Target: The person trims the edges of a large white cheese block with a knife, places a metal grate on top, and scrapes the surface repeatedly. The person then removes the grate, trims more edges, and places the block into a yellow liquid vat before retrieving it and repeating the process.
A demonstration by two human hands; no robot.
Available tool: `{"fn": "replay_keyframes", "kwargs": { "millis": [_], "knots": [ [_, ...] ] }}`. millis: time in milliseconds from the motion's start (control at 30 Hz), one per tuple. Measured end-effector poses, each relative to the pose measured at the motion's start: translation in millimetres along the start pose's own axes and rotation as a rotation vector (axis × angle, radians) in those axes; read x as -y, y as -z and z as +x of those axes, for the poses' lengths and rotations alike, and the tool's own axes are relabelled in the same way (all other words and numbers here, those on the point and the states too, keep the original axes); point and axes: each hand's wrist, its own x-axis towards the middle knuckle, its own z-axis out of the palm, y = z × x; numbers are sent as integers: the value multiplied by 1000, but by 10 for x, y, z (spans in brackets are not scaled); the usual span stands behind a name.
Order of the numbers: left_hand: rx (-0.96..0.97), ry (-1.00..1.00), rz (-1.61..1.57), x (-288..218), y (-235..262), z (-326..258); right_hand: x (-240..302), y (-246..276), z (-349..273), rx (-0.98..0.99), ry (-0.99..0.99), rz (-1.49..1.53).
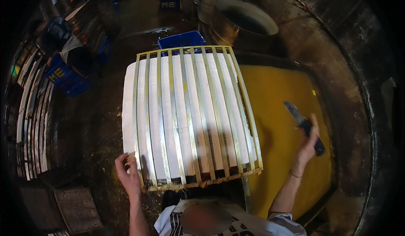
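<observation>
A slatted metal rack (171, 103) with a yellowed rim lies in front of me over a white sheet-like slab (130, 84), which shows between the bars and juts out on the left. Ragged yellowish crust lines the rack's near edge. My left hand (128, 167) is at the near left corner, its fingers curled together by a small pale bit that I cannot make out. Out to the right, over a vat of yellow liquid (280, 168), my right hand (311, 140) grips the black handle of a knife (298, 117). Its stained blade points away and to the left, apart from the rack.
A blue bin (181, 38) stands just beyond the rack, with large round metal tubs (244, 23) behind it. On the left, another person (69, 42) bends near a blue drum (69, 82). Stacked boards (31, 113) line the far left; the floor looks wet.
</observation>
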Motion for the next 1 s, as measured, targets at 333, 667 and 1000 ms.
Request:
{"fn": "replay_keyframes", "kwargs": {
  "millis": [333, 667, 1000],
  "knots": [
    [628, -750, 648, -575, -1770, 769, -1196, -2322, 1106, 649, 91, -186],
    [662, -758, 885, -520, -1991, 843, -1511, -2785, 1341, 934, 196, -612],
    [633, -755, 856, -487, -1998, 857, 189, -32, -480, 1320, -397, -748]
  ]
}}
